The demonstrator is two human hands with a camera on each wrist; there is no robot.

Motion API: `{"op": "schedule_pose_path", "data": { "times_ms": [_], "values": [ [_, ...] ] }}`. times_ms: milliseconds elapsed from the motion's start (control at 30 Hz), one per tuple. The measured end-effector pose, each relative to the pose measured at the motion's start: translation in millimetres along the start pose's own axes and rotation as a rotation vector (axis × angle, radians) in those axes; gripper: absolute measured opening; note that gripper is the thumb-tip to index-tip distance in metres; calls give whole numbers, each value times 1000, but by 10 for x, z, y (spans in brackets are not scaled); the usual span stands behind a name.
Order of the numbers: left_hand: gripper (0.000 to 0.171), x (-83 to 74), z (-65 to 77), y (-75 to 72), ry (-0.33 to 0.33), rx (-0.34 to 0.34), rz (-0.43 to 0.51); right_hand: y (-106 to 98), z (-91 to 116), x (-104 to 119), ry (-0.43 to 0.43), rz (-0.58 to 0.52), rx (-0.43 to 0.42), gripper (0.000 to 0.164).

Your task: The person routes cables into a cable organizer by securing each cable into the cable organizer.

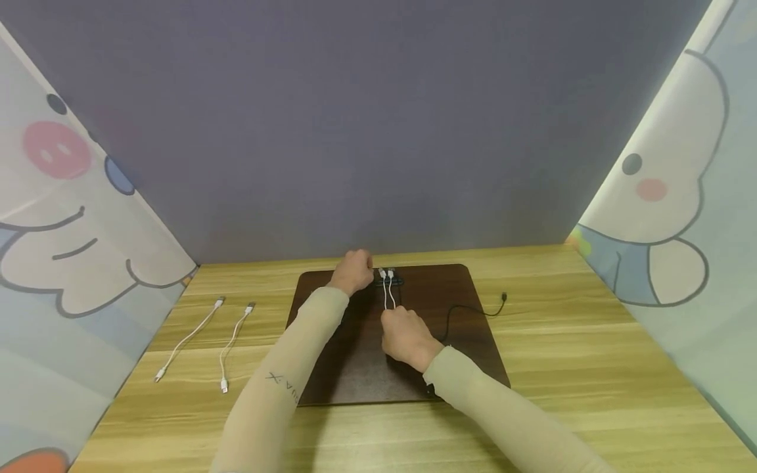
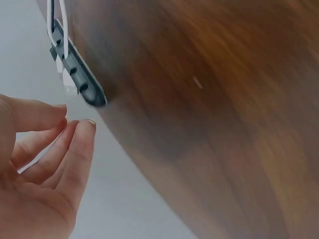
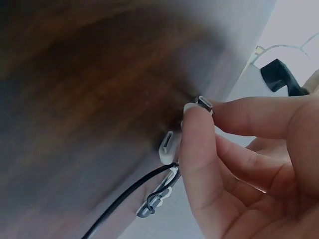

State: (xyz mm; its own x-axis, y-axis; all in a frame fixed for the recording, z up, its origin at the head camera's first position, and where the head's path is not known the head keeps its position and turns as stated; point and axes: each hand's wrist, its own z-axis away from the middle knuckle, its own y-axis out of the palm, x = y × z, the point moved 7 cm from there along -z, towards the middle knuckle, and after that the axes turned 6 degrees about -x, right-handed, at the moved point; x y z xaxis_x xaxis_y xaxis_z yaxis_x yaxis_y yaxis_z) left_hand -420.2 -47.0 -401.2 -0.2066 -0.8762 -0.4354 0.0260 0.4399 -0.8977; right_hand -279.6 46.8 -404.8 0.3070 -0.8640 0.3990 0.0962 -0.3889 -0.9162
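Note:
A dark green cable clip strip (image 1: 378, 283) lies at the back edge of a dark brown board (image 1: 355, 384). Two white cables (image 1: 385, 295) run forward from its slots. Just left of the strip is my left hand (image 1: 353, 270); in the left wrist view its fingers (image 2: 82, 144) are slightly bent, with nothing visible between them and the thumb. My right hand (image 1: 407, 335) is over the middle of the board, pinching the plug end of a white cable (image 3: 204, 103) between thumb and fingers. A second white plug (image 3: 167, 147) sits beside the thumb.
A black cable (image 1: 467, 307) trails from the board onto the wooden table (image 1: 568, 368) at right. Two short white cables, one outer (image 1: 189, 336) and one inner (image 1: 234, 336), lie on the left. A grey wall (image 1: 378, 131) rises behind, with cartoon-patterned panels at both sides.

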Motion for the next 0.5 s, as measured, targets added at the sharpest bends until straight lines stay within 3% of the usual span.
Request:
{"op": "schedule_pose_path", "data": {
  "times_ms": [200,500],
  "values": [
    [9,71,168,-210,46,-3,-99,26,-10,40,-11,-10,18,24],
    [8,111,295,-313,110,15,-251,35,7,31,0,-19,23,27]
  ]
}}
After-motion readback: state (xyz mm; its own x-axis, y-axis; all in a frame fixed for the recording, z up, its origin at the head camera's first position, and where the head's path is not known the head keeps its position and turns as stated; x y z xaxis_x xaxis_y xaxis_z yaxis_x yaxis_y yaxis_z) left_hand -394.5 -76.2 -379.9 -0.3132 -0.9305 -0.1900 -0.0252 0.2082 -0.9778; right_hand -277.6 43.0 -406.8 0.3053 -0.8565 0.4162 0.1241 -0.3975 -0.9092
